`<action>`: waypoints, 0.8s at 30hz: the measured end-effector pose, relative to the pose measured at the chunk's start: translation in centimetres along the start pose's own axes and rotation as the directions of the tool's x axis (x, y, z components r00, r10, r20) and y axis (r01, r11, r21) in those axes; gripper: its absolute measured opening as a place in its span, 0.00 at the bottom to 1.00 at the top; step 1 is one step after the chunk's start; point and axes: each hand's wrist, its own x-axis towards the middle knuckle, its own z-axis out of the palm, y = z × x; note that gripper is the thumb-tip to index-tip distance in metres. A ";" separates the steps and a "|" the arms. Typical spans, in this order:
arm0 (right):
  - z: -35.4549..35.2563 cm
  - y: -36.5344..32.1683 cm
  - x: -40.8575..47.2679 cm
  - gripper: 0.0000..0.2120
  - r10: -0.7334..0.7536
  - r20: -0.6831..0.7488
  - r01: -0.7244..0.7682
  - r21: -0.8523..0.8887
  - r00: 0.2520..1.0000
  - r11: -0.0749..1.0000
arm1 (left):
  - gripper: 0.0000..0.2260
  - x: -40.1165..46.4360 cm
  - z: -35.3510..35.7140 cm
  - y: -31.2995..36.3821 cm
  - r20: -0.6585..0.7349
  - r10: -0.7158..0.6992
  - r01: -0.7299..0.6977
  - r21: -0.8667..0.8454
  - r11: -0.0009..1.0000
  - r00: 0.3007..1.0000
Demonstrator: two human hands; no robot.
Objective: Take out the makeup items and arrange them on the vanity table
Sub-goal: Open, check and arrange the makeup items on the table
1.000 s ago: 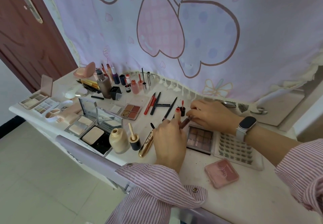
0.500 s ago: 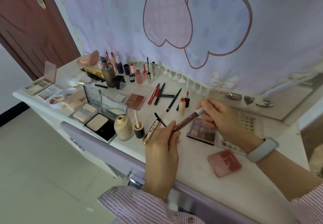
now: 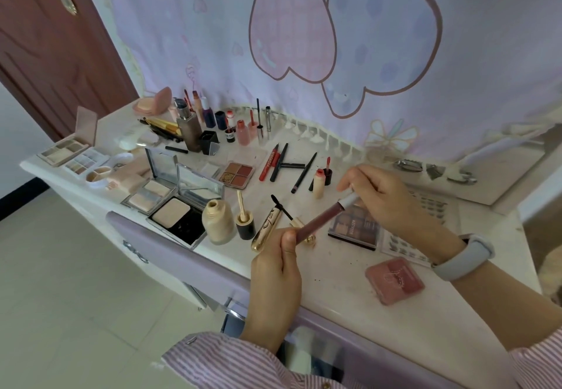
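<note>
I hold a slim dark-red lip gloss tube [image 3: 320,218] with a silver cap between both hands, above the white vanity table [image 3: 334,285]. My left hand [image 3: 275,270] grips its lower end. My right hand [image 3: 384,198] pinches the silver cap end. Under the tube lie a gold mascara tube [image 3: 265,227] and its black wand [image 3: 281,206]. An eyeshadow palette [image 3: 355,227] lies beneath my right hand, partly hidden.
Open powder compacts [image 3: 175,206], a foundation bottle [image 3: 218,221], pencils [image 3: 275,162], small bottles [image 3: 243,131] and a four-pan palette [image 3: 237,174] crowd the left and back. A pink compact [image 3: 393,279] lies front right, false-lash trays [image 3: 425,209] beyond. An open drawer [image 3: 304,355] is below. A curtain hangs behind.
Both hands drew back from the standing lip tubes and lifted the dark-red tube off the table, each now at one end. The camera view shifted slightly.
</note>
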 end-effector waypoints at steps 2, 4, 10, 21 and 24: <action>0.0 -0.1 -0.2 0.13 -0.052 0.036 0.052 0.020 0.998 0.998 | 0.19 0.0 -0.1 -0.2 -0.011 -0.026 0.026 0.011 1.000 1.000; -0.4 0.0 -0.3 0.13 -0.043 0.128 0.030 0.104 0.991 0.994 | 0.21 0.1 -0.3 -0.4 -0.032 -0.030 0.032 0.041 0.999 0.999; 0.3 0.5 -0.1 0.14 0.077 0.057 -0.077 -0.009 0.995 0.997 | 0.19 0.0 -0.8 -0.5 -0.008 0.017 -0.016 0.100 0.995 1.000; 0.5 1.1 -0.2 0.12 0.147 0.066 -0.151 0.067 0.987 0.986 | 0.17 -0.4 -0.8 -0.8 0.020 0.001 -0.003 0.107 0.994 1.000; 0.4 1.2 -0.2 0.13 0.128 0.116 -0.152 0.225 0.985 0.963 | 0.14 -0.3 -1.0 -0.9 0.002 -0.010 0.010 0.111 0.994 1.000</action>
